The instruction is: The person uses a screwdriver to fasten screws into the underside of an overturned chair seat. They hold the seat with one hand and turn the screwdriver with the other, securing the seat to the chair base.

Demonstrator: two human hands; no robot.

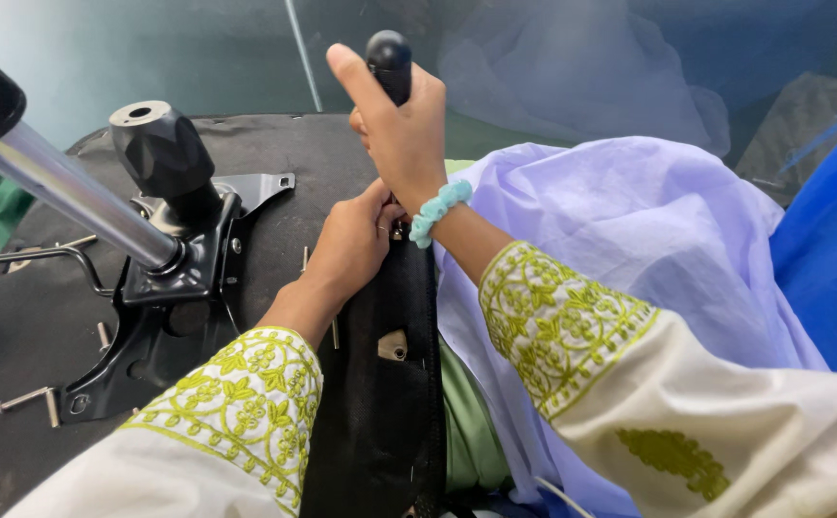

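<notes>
the right hand point(401, 134) is closed around the black handle of a tool point(390, 59), with the fingers clamped on it and the thumb stretched upward beside the rounded top of the handle. a pale turquoise bead bracelet point(440, 210) sits on this wrist. the tool stands nearly upright above the top end of a black padded part point(394, 384), which runs from the hands down to the bottom edge of the view. the left hand point(353, 240) is just under the right one, its fingers bent together and pinching at the place where the tool meets the top of the black padded part; what exactly they pinch is hidden. a small metal bracket with a bolt point(393, 345) shows on the side of this padded part, lower down. to the left, the upturned chair seat point(274, 153) carries a black metal mechanism point(174, 288) with a black knob-like column point(159, 149) and a shiny steel tube point(73, 197) that goes out toward the upper left corner. a few loose bolts point(30, 398) lie near the seat's left edge. lilac cloth point(648, 230) covers the lap on the right side.
</notes>
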